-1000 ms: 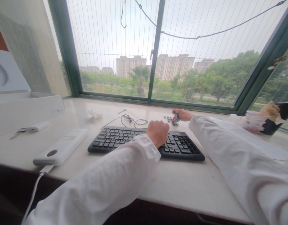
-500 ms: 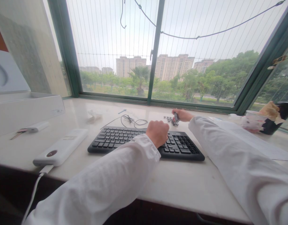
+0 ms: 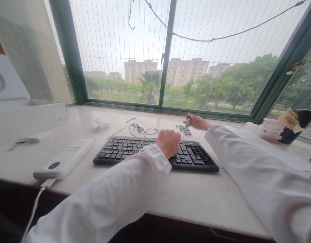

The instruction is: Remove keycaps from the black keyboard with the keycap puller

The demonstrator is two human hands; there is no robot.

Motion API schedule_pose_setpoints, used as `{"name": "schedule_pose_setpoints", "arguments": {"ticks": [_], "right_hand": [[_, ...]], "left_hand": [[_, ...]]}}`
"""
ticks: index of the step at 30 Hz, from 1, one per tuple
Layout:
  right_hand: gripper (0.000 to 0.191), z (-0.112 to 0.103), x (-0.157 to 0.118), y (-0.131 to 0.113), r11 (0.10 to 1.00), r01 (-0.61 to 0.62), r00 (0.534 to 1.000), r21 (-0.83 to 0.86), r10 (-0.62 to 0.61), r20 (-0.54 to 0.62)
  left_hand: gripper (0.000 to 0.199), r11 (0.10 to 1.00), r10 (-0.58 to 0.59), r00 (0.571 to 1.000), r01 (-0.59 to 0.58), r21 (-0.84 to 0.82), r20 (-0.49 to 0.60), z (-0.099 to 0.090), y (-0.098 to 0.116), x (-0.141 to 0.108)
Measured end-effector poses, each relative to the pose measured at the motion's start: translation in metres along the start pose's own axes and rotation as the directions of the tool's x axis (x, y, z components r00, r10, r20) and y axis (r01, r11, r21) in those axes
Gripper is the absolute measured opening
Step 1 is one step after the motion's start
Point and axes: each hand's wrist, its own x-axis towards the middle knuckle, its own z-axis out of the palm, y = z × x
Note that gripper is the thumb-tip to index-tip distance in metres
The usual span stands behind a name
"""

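My left hand [image 3: 168,143] is a closed fist resting on the right half of a black computer keyboard [image 3: 130,153], and its fingers are hidden. My right hand [image 3: 198,122] is beyond the keyboard, pinching a small dark object [image 3: 188,121] between its fingertips. Just below that object, a small cluster of loose dark keycaps [image 3: 184,129] lies on the pale marble sill [image 3: 186,192]. White sleeves cover both my forearms.
A coiled black cable [image 3: 139,129] lies behind the keyboard. To the left are a white power bank [image 3: 64,158] with a white cable and a white box [image 3: 26,121]. To the right are papers [image 3: 267,145] and a cup [image 3: 270,131]. A green-framed window runs along the sill's far edge.
My right hand has lifted the small dark object slightly higher above the keycaps. The whole view has shifted a little. My left hand stays on the keyboard.
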Motion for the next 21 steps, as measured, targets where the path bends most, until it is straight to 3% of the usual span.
{"name": "schedule_pose_setpoints", "arguments": {"ticks": [4, 9, 12, 14, 17, 19, 21], "right_hand": [[0.048, -0.014, -0.024, -0.025, 0.991, -0.083, 0.997, 0.106, 0.083, 0.004], [0.065, -0.038, -0.073, -0.058, 0.981, -0.031, 0.997, 0.191, 0.045, -0.067], [0.066, -0.047, -0.101, -0.068, 0.933, -0.095, 0.982, 0.347, 0.145, -0.121], [0.059, -0.048, -0.117, -0.071, 0.847, -0.125, 0.971, 0.516, 0.211, -0.111], [0.047, -0.043, -0.135, -0.072, 0.645, -0.117, 0.965, 0.755, 0.252, -0.065], [0.046, -0.039, -0.143, -0.071, 0.538, -0.116, 0.969, 0.835, 0.247, -0.025], [0.046, -0.037, -0.15, -0.069, 0.495, -0.116, 0.979, 0.861, 0.204, 0.015]], "left_hand": [[0.024, 1.0, -0.004, 1.0, 0.004, 0.018, 0.004, 0.0, 0.0, -0.001], [0.026, 1.0, -0.001, 1.0, 0.001, 0.025, 0.009, -0.002, 0.001, 0.0], [0.028, 1.0, -0.005, 1.0, 0.004, 0.03, 0.007, -0.002, 0.001, 0.0], [0.028, 0.999, -0.006, 1.0, 0.006, 0.035, 0.004, -0.002, 0.002, 0.0], [0.028, 0.999, -0.012, 1.0, 0.012, 0.045, 0.0, -0.002, 0.003, -0.001], [0.03, 0.998, -0.022, 1.0, 0.022, 0.052, -0.004, -0.002, 0.004, -0.001], [0.03, 0.998, -0.027, 1.0, 0.027, 0.048, -0.009, -0.002, 0.006, -0.001]]}}
